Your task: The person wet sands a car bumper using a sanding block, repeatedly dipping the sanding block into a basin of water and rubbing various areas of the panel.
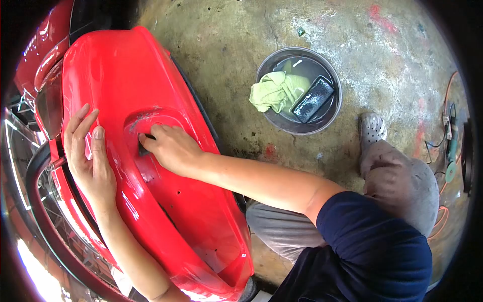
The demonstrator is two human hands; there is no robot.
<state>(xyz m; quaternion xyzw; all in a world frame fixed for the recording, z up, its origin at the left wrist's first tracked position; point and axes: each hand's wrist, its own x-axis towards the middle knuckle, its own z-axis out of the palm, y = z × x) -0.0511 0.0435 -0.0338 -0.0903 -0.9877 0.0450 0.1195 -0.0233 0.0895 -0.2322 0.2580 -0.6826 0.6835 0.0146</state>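
A glossy red car body panel (115, 65), shaped like a bumper, stretches along my left side. My right hand (173, 148) is inside its recessed pocket, fingers closed and pressing a small dark piece (146, 145) against the surface. That piece is mostly covered by my fingers, so its kind is unclear. Around the pocket's upper edge the paint looks dull and scuffed (143, 117). My left hand (93, 161) lies on the panel's left side, fingers stretched and apart, holding nothing.
On the concrete floor stands a grey basin (338, 100) of cloudy water, with a light green cloth (276, 90) and a black block-like item (313, 99) in it. A green power tool (451, 146) and orange cable (443, 216) lie at right. A red vehicle (50, 32) is at left.
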